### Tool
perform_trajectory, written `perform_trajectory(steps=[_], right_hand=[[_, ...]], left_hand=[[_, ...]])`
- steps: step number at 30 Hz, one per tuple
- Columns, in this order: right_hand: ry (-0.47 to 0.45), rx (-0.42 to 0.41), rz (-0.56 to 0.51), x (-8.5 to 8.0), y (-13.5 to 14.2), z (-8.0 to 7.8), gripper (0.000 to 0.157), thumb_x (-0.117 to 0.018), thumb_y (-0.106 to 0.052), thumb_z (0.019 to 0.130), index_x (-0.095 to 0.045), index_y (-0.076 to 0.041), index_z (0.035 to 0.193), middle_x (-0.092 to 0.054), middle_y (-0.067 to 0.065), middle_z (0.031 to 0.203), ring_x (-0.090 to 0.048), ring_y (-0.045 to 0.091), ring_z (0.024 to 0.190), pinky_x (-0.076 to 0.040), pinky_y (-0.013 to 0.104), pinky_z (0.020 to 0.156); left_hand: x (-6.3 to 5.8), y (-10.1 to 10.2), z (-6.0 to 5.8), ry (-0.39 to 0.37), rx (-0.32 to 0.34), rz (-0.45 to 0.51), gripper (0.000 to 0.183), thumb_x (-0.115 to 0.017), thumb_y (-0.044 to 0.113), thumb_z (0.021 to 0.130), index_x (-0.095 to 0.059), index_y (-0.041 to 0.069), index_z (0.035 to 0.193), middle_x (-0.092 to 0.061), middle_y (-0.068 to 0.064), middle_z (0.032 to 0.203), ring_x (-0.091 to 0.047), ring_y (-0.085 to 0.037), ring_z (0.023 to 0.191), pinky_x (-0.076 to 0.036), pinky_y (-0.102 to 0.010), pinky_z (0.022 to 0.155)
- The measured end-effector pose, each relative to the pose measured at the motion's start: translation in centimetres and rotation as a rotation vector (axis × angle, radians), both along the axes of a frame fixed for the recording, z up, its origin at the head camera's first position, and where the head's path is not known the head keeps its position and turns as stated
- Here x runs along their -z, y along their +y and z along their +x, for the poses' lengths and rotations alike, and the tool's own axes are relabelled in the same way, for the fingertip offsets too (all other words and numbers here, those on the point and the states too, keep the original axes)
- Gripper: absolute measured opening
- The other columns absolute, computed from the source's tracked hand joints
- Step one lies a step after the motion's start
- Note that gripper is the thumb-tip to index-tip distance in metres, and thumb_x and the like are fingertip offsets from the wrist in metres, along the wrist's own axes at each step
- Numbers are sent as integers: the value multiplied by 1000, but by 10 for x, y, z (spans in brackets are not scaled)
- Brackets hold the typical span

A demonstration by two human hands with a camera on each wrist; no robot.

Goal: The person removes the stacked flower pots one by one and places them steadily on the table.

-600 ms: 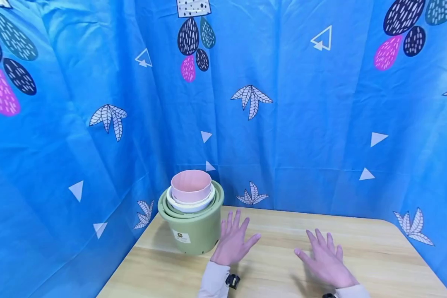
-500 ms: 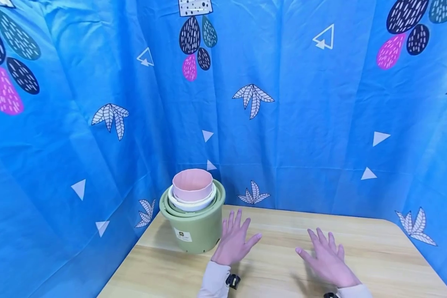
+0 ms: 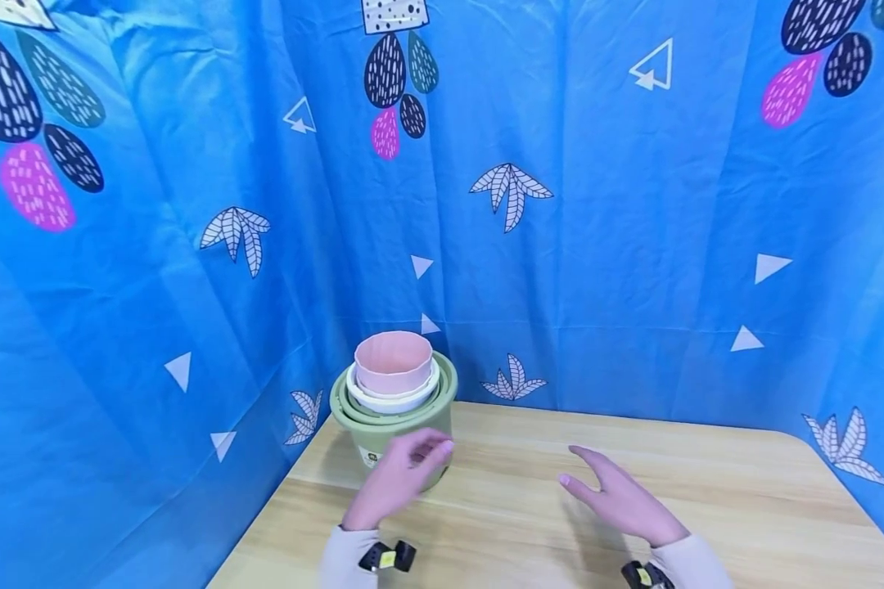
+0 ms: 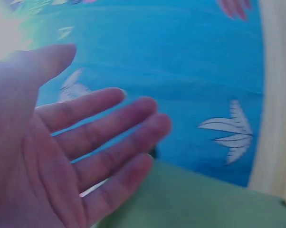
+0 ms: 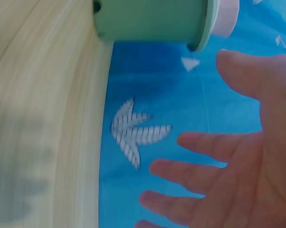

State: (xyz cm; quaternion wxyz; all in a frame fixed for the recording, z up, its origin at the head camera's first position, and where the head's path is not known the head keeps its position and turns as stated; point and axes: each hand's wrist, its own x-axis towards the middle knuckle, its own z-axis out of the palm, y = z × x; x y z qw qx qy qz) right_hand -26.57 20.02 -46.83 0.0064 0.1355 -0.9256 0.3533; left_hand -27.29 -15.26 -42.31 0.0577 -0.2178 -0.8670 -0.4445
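A stack of nested flowerpots stands at the table's back left in the head view. Its outer green pot (image 3: 430, 421) carries a white label, with another green rim inside it. A white pot (image 3: 394, 403) sits within, and a pink pot (image 3: 394, 378) with a scalloped rim tops the stack. My left hand (image 3: 398, 478) hovers in front of the green pot, overlapping it, thumb apart from gently bent fingers and the palm bare in the left wrist view. Farther right, my right hand (image 3: 626, 499) is held over the table with spread fingers, holding nothing.
The light wooden table (image 3: 530, 507) has a rounded back right corner. A blue patterned curtain (image 3: 619, 245) hangs behind it and along its left side, close to the stack. Black straps circle both wrists.
Both hands have turned from palm-down to palms facing inward. The left hand has moved left toward the green pot and its fingers have bent. The head view has shifted slightly.
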Motion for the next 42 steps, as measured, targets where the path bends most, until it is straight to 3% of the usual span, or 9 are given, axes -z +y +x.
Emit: perform_trajectory(steps=[6, 12, 16, 19, 25, 28, 31, 35, 42], right_hand=[[-14, -65, -134, -11, -25, -19, 71, -52, -54, 105, -44, -4, 154, -46, 23, 159, -43, 47, 147, -40, 63, 118], [-67, -86, -317, -21, -56, -41, 63, -56, -46, 106, -47, -3, 151, -57, 22, 148, -56, 42, 136, -50, 56, 112], [-86, -73, -401, -28, -79, -55, 58, -57, -42, 106, -48, -5, 151, -61, 18, 143, -59, 39, 133, -54, 52, 109], [-98, -69, -472, -31, -94, -64, 57, -57, -38, 106, -48, -4, 151, -61, 19, 142, -59, 38, 133, -55, 51, 107], [-149, -75, -576, -31, -125, -85, 67, -59, -44, 105, -42, -1, 153, -52, 23, 153, -52, 42, 141, -52, 55, 110], [-200, -76, -646, -28, -142, -93, 74, -59, -47, 103, -38, 1, 155, -46, 26, 157, -46, 45, 145, -49, 59, 112], [-246, -75, -700, -24, -161, -99, 78, -59, -48, 103, -34, 3, 156, -44, 28, 158, -42, 47, 147, -46, 63, 113], [-299, -88, -747, -18, -185, -103, 81, -56, -51, 104, -27, 1, 159, -35, 28, 163, -34, 49, 152, -38, 70, 116], [-369, -63, -847, -15, -203, -105, 88, -52, -60, 103, -21, -4, 163, -22, 23, 170, -20, 47, 158, -27, 73, 121]], left_hand=[[-19, -43, -4, 74, -194, 365, 31, -60, 31, 106, -72, 3, 112, -76, -3, 90, -71, -13, 79, -61, -30, 77], [-22, -80, -25, 198, -462, 762, 34, -61, 22, 106, -68, -9, 97, -69, 5, 74, -63, -9, 66, -54, -22, 58], [-15, -97, -43, 230, -596, 866, 29, -59, 27, 106, -67, -1, 103, -69, 9, 88, -65, -11, 84, -55, -20, 69], [-8, -104, -57, 161, -644, 835, 32, -55, 32, 107, -63, 5, 122, -66, 9, 109, -60, -12, 105, -53, -22, 86], [5, -113, -85, -30, -547, 801, 58, -41, 38, 110, -34, 5, 158, -37, -13, 163, -34, -28, 151, -29, -43, 127], [9, -113, -94, -101, -467, 803, 66, -37, 42, 111, -21, 6, 164, -20, -14, 172, -18, -30, 161, -14, -43, 135], [14, -114, -103, -170, -409, 796, 67, -35, 52, 110, -30, 10, 161, -38, -7, 164, -30, -22, 155, -23, -33, 130], [22, -116, -109, -218, -344, 841, 53, -34, 58, 109, -57, 21, 139, -66, 16, 122, -53, -3, 125, -36, -19, 110], [32, -115, -111, -297, -291, 961, 35, -32, 48, 111, -63, 30, 112, -70, 21, 100, -63, 3, 103, -47, -15, 97]])
